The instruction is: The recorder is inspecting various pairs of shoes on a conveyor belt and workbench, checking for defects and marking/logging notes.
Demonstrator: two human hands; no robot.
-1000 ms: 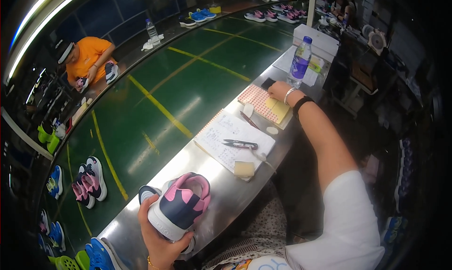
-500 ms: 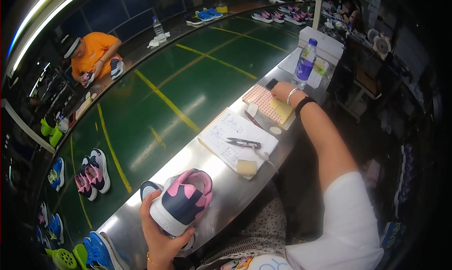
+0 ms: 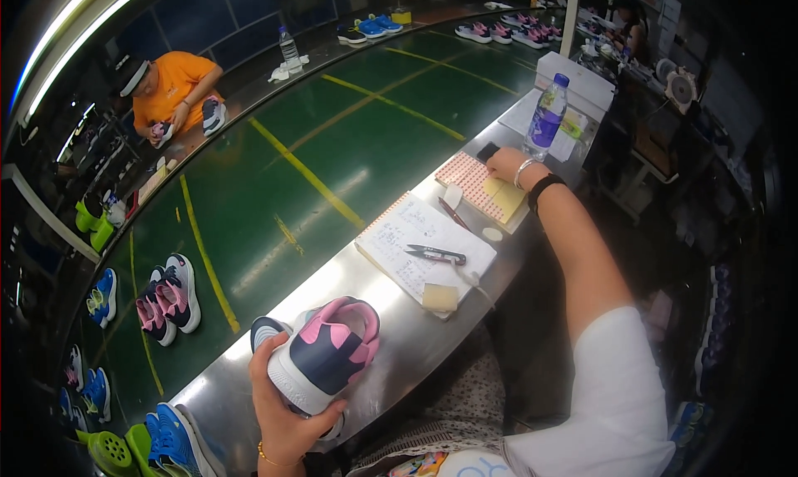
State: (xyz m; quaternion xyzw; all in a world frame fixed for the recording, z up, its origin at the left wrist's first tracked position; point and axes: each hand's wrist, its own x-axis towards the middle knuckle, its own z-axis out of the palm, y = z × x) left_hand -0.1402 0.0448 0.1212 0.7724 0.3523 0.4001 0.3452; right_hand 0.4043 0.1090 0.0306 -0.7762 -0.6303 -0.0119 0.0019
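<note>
My left hand is wrapped round the white sole of a navy and pink sneaker, its heel turned toward me. Part of another shoe shows just behind it, against the metal ledge. My right hand reaches far forward, fingers bent together at the far edge of a sheet with rows of small red marks. Whether a small piece is pinched there cannot be made out. A small black block sits by those fingertips, and a yellow paper lies on the sheet beside the hand.
On the ledge lie an open notebook, thread snips, a pen and a yellow sponge-like block. A purple-labelled bottle stands beyond my right hand. Sneakers rest on the green belt; a co-worker in orange sits across.
The whole view has shifted slightly, moving things a little to the right in the picture. Both hands keep almost the same places, the left still holding the sneaker.
</note>
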